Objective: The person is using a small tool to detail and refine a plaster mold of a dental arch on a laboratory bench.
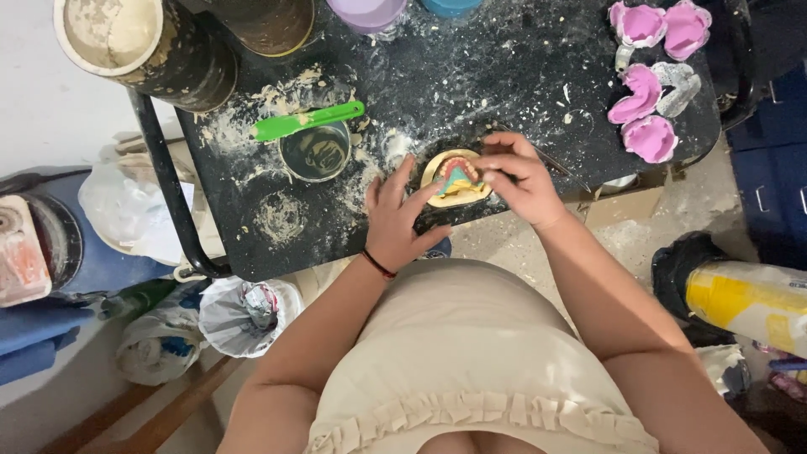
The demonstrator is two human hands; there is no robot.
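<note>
A yellow dental cast with a teal and pink insert (455, 180) lies near the front edge of a black, plaster-spattered table (504, 76). My left hand (399, 223) rests on the table beside the cast, fingertips touching its left rim. My right hand (517, 176) is over the cast's right side, fingers pinched on a thin dark tool (561, 168) whose shaft runs off to the right.
A small bowl with a green spatula (308, 121) across it stands left of the cast. Pink impression trays (651, 84) lie at the far right. Buckets and cups (139, 42) line the far edge. Bags and containers crowd the floor on both sides.
</note>
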